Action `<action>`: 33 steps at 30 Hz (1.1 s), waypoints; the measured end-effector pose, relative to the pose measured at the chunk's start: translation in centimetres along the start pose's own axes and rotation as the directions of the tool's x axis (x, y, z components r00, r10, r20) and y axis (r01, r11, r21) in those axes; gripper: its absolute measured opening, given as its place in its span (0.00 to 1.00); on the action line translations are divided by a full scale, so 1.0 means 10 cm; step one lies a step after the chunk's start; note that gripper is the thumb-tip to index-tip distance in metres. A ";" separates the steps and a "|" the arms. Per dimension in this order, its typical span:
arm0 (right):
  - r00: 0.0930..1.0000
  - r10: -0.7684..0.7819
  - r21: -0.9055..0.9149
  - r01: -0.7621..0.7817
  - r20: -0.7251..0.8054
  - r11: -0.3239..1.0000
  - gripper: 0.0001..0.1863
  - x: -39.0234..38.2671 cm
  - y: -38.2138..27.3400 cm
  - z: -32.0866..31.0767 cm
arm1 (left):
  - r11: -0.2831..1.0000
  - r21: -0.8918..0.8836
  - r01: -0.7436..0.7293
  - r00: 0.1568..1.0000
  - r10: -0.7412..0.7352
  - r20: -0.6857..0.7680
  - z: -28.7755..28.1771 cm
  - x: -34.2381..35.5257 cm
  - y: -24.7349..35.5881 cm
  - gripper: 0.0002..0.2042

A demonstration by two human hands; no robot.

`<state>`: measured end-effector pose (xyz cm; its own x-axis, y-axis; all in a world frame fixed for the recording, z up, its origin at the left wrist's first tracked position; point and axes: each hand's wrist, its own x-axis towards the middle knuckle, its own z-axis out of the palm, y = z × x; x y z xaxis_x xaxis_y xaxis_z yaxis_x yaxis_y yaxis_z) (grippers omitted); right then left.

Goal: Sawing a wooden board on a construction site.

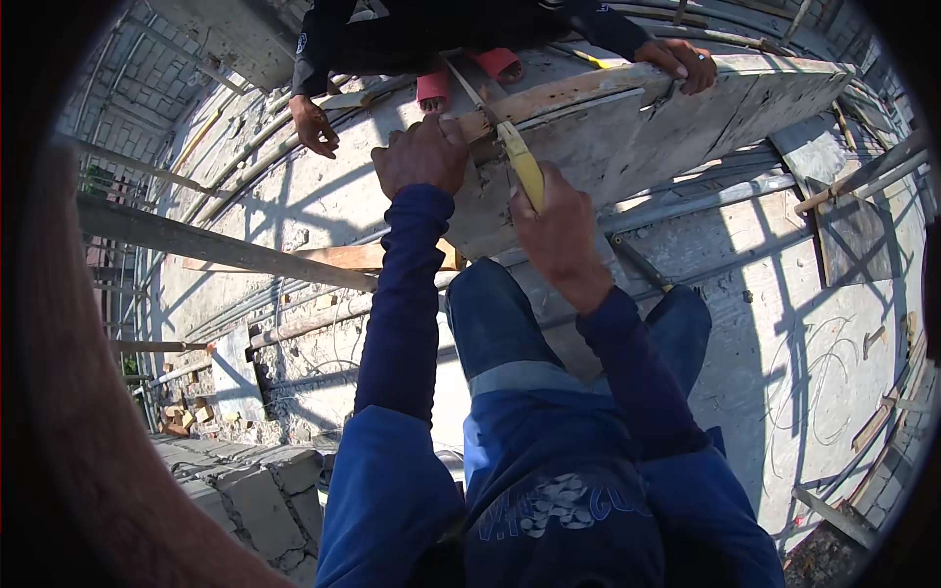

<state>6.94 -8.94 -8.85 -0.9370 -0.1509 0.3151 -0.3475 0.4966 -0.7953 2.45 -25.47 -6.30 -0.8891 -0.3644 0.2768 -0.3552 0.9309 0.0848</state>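
Fingers of my left hand [421, 157] are wrapped over a wooden strip [578, 90] along the top edge of a large weathered panel [735, 113]. My right hand [554, 225] grips the yellow handle [523, 159] of a saw, whose metal blade [470, 83] lies across the strip just right of my left hand. A co-worker facing me has one hand [686, 64] on the strip at the right; their other hand [314, 127] hangs at the left with loose fingers. Pink footwear [432, 91] shows behind the strip.
Metal poles [225, 240] and a loose plank [333, 257] cross at the left. Long pipes [716, 191], a grey board [853, 245] and tangled wire [814, 363] lie on the concrete floor [745, 412]. Small wood offcuts [186, 416] and grey blocks [245, 500] are at lower left.
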 end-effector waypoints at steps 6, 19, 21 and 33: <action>0.995 0.085 0.070 -0.089 0.053 0.994 0.12 -0.26 -0.15 -0.20 | 0.995 -0.073 0.065 0.995 -0.060 0.074 -0.06 -0.13 0.00 0.21; 0.995 0.092 0.093 -0.094 0.022 0.991 0.13 -1.63 0.15 -0.94 | 0.992 -0.046 0.115 0.991 -0.111 0.078 -0.05 -0.08 0.03 0.21; 0.987 0.145 0.143 -0.155 0.075 0.978 0.10 -0.86 0.24 -0.47 | 0.994 -0.051 0.101 0.993 -0.098 0.064 0.02 -0.10 0.12 0.21; 0.988 0.147 0.155 -0.151 0.041 0.976 0.09 -0.97 0.25 -0.49 | 0.989 -0.067 0.134 0.987 -0.127 0.099 -0.02 -0.04 0.09 0.22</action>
<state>15.35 -2.08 -11.39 -0.9785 -0.1116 0.1733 -0.2030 0.3753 -0.9044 2.55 -24.43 -6.12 -0.8612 -0.4800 0.1674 -0.4506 0.8732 0.1854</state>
